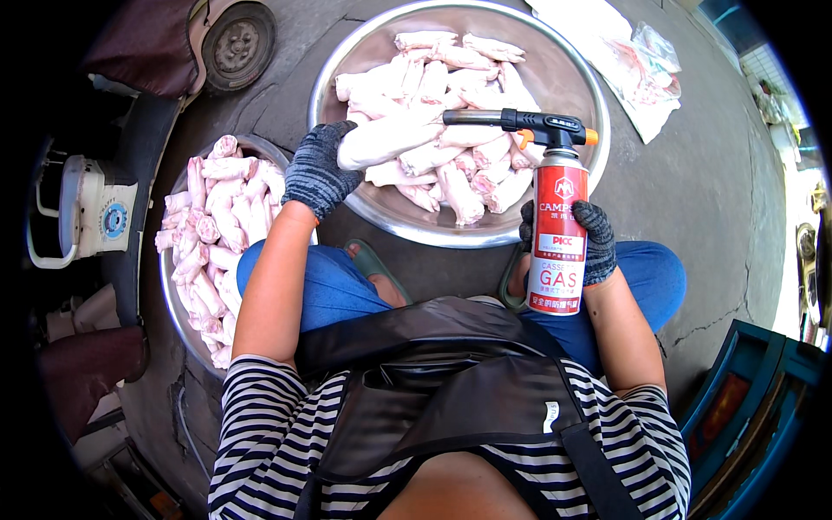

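Observation:
My left hand [322,172], in a grey-and-black knit glove, is closed round one end of a pale pig's trotter [390,140]. That trotter is held over a large steel basin [568,80] heaped with more trotters [459,195]. My right hand [598,244], gloved alike, grips a blowtorch [559,186] by its upright red-and-white gas can. The torch's metal nozzle [472,116] points left, its mouth close to the upper right of the held trotter. I cannot make out a flame in the bright light.
A second steel basin [276,153], piled with trotters, stands by my left knee. White plastic sheeting [637,87] lies beyond the large basin at right. A vehicle wheel [238,48] is at far left, with a white plastic stool-like object [100,208] nearer. A teal wooden piece [737,381] stands at lower right.

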Motion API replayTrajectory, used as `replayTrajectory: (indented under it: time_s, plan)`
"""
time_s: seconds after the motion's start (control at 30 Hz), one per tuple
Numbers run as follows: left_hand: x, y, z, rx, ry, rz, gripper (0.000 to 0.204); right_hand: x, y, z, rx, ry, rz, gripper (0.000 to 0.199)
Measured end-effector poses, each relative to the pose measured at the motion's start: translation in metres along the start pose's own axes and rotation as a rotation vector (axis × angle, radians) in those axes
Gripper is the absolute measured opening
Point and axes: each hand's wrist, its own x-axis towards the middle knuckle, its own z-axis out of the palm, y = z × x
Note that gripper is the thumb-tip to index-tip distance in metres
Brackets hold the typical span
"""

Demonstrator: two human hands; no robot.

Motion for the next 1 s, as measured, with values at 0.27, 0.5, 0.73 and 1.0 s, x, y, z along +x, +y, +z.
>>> replayTrajectory:
  time_s: [0.27, 0.5, 0.73, 1.0]
  plan:
    - [-0.001, 0.006, -0.006, 0.039, -0.005, 0.024, 0.06, 0.0, -0.002, -0.002, -0.016, 0.036, 0.023, 0.061]
    - [0.0, 0.009, -0.008, 0.021, -0.017, 0.018, 0.059, 0.0, -0.004, -0.002, -0.021, 0.04, 0.051, 0.062]
    - [-0.001, 0.004, -0.004, -0.001, 0.03, 0.049, 0.058, 0.0, -0.003, -0.001, -0.035, 0.03, 0.043, 0.062]
    - [-0.001, -0.001, -0.002, 0.024, 0.018, 0.068, 0.059, 0.001, -0.004, -0.007, -0.033, 0.011, 0.06, 0.063]
